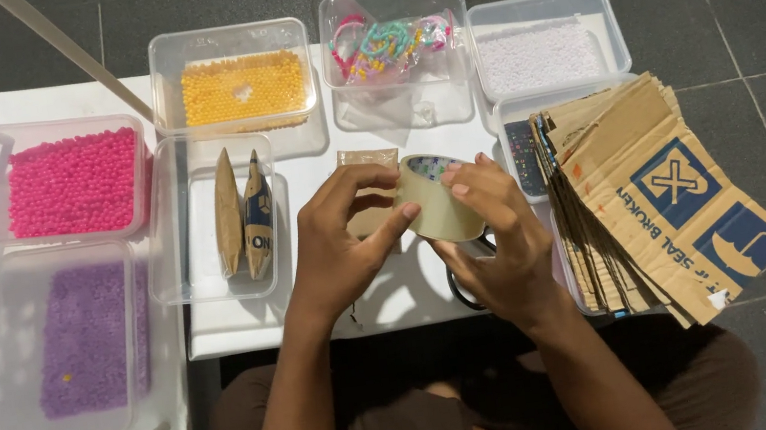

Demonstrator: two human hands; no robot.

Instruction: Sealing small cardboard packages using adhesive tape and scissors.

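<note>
Centrally, a person seated at a white table [251,333] holds a roll of tan packing tape [440,200] in both hands, raised just above the tabletop. Left hand [340,245]: fingers closed on the roll's near rim, thumb pressed to its outer face. Right hand [493,230]: fingers curled over the roll from 3 o'clock, gripping it. Step in hand, as judged: finding and lifting the loose tape end; the move to come would call for a fingernail to catch that edge while the other hand steadies the roll. At 3 o'clock, a stack of flattened cardboard pieces [657,199]; at 9 o'clock, a tub of pink beads [75,183]; at 11 o'clock, a tub of yellow beads [240,88]; at 12 o'clock, a tub of beaded bracelets [390,46]. Hidden: the tape's free end, and a dark object [463,285] beneath the right hand, perhaps scissors.
</note>
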